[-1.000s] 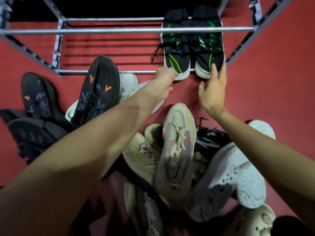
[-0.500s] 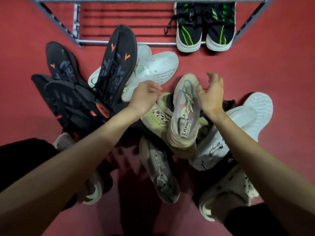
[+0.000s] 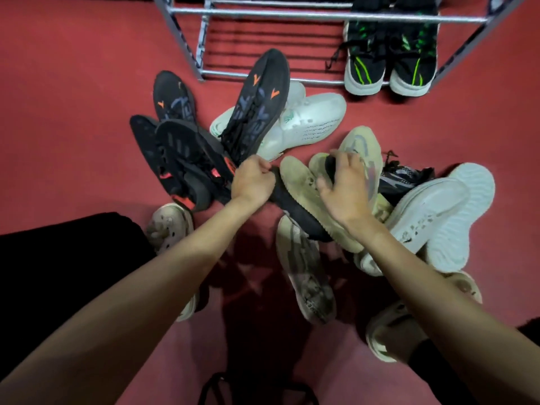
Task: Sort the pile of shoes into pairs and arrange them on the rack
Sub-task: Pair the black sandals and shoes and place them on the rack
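Shoes lie heaped on the red floor (image 3: pixel 73 112) in front of the rack (image 3: pixel 292 16), and both hands are down in the middle of the heap. The left hand (image 3: pixel 253 180) is curled tight, its fingers bunched round the dark edge of a black-and-beige shoe (image 3: pixel 304 200) that lies on its side with the pale sole facing up. The right hand (image 3: pixel 347 188) spreads over the toe end of the same shoe, fingers bent and the thumb out to the side; whether it truly grips or only rests there I cannot tell. Just beyond its fingertips lies a beige shoe (image 3: pixel 362 147) with a grey stripe, toe pointing away.

Left of the hands, several black shoes with orange marks (image 3: pixel 257 103) lean across each other, one propped over a white shoe (image 3: pixel 312 124). To the right, a white shoe turned sole-up (image 3: pixel 447 211) rests against the heap, with a dark laced shoe (image 3: pixel 403 179) tucked behind it. Nearer the person, a mottled grey shoe (image 3: pixel 306 276) lies between the forearms.

On the rack's lowest rails stands a black pair with green stripes (image 3: pixel 388 59), side by side at the right end, toes toward the person.
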Tool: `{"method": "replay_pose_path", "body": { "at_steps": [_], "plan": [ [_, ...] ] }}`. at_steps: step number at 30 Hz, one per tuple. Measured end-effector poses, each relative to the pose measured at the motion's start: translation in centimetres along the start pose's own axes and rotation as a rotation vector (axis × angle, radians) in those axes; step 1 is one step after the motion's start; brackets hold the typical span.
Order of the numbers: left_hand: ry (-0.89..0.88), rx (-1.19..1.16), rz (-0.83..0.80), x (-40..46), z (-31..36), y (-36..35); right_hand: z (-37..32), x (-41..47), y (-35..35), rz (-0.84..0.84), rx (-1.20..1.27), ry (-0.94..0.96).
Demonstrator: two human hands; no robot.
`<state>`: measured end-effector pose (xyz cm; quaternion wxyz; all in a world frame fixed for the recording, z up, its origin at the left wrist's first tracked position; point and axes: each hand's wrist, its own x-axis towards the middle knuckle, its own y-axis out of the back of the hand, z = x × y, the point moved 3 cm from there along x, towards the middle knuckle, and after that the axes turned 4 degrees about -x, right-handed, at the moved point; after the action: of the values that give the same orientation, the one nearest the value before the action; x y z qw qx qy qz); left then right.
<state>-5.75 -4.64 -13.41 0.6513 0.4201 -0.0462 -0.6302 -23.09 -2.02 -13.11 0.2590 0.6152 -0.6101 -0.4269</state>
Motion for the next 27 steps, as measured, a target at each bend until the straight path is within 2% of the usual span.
{"method": "replay_pose_path", "body": {
  "at_steps": [9, 11, 14, 17, 22, 27],
  "plan": [
    [0.279, 0.021, 0.259, 1.3, -8.2, 9.1, -7.9, -1.9, -5.7, -0.328, -0.053, 0.208],
    [0.363, 0.035, 0.247, 2.1, -9.8, 10.5, -9.0, -1.5, -7.3, -0.362, -0.07, 0.23],
    [0.505, -0.03, 0.127, 3.3, -12.2, 11.2, -11.0, -0.4, -9.3, -0.365, -0.064, 0.234],
    [0.47, -0.23, 0.02, 4.5, -14.3, 10.7, -12.6, 0.7, -11.1, -0.334, -0.098, 0.245],
    [0.456, -0.289, 0.059, 5.4, -16.7, 10.4, -13.7, 2.3, -13.0, -0.303, -0.304, 0.187],
    [0.668, -0.269, 0.128, 4.9, -17.3, 10.0, -14.4, 2.8, -13.5, -0.311, -0.398, 0.182]
  ]
}}
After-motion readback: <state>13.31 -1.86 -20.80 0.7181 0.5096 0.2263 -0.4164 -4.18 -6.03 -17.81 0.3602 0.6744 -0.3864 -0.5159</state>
